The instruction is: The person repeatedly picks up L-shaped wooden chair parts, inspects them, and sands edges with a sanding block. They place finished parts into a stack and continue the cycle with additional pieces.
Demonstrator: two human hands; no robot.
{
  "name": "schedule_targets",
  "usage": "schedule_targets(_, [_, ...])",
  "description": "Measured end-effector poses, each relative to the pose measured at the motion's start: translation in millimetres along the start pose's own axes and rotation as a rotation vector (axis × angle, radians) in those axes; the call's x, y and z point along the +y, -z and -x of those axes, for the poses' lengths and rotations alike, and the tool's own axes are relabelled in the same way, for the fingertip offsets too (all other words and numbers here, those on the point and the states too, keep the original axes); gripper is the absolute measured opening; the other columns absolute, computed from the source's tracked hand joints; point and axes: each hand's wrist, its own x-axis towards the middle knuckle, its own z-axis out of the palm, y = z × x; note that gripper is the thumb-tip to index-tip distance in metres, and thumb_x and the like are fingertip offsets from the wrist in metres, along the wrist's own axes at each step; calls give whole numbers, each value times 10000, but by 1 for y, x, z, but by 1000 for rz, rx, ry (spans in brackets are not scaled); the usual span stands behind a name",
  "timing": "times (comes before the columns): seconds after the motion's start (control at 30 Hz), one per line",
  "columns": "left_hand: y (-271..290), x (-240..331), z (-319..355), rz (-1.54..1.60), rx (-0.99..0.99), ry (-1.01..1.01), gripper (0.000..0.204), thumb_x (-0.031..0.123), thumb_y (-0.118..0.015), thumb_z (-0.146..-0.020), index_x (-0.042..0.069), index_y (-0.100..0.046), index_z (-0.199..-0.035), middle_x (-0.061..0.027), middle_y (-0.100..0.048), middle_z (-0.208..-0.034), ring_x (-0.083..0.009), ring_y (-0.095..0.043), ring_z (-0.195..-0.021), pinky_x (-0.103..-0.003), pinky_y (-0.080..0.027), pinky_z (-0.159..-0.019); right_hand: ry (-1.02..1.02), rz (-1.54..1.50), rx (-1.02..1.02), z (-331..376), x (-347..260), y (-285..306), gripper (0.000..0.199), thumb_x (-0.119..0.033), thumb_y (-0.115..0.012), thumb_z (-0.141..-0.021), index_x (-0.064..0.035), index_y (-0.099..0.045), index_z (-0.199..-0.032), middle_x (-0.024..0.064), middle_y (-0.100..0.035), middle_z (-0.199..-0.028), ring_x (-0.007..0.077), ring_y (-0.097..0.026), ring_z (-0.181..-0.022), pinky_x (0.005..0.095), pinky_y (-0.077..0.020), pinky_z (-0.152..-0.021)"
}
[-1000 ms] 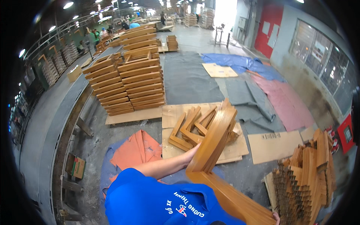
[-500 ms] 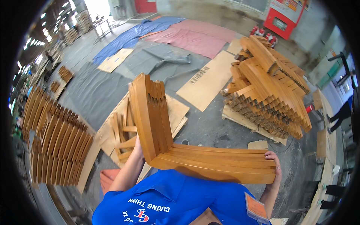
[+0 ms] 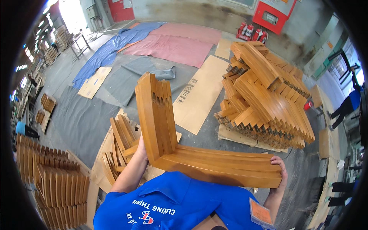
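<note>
Frame stack [image 3: 61, 180] gets clipped by my fisheye rim. Left hand [image 3: 142, 150] mostly hidden behind the L-shaped wooden pieces [image 3: 214, 165] at the chest; can't tell its fingers' opening. Right hand [image 3: 280, 170]: fingers curled around their end.

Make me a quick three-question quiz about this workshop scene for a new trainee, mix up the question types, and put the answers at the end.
1. Multiple choice: where does the right hand grip the L-shaped wooden pieces?
A) at their corner
B) at their right-hand end
C) at the end with the oval holes

2. True or false: in this view, the middle of the pink sheeting lies to the right of the middle of the blue sheeting.

3. Fill in the colour: the grouped fire extinguishers are mainly ____.

Key: 1. B; 2. True; 3. red
</note>
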Motion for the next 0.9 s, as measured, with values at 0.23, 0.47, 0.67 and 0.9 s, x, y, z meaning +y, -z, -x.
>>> schedule_targets(0.23, [-41, 29, -126, -27, 119, 36, 547, 493, -434, -924, 45, -505, -1230, -118, -586, -1137, -266, -593, -979, -425, -519, -818, -28, -75, 116, -99, 40, -5, 490, -480, -443, -827, -15, -576, -907, 136, -498, -1076, 238, -441, -1092, 368, -297, -984])
schedule_targets(0.47, [-87, 60, -251, -77, 83, 1, 547, 493, -440, -923, 51, -497, -1238, -115, -583, -1139, -266, -593, -982, -426, -522, -814, 30, -25, 73, -230, 69, 1, 445, -433, -435, -843, -10, -563, -893, 143, -498, -1064, 236, -443, -1064, 352, -293, -972])
schedule_targets(0.67, [-93, 74, -337, -91, 128, 22, 547, 494, -445, -921, 56, -489, -1245, -112, -581, -1141, -266, -594, -984, -426, -525, -810, -40, -100, 106, -325, 77, -11, 436, -421, -423, -848, -10, -556, -903, 141, -499, -1061, 226, -452, -1050, 346, -301, -961])
schedule_targets(0.9, [-108, 114, -513, -158, 0, 146, 547, 494, -452, -919, 62, -481, -1253, -110, -578, -1142, -266, -594, -986, -427, -528, -806, -69, -73, 211, -438, 114, -45, 429, -397, -421, -838, 4, -562, -900, 133, -502, -1045, 238, -445, -1074, 339, -288, -981])
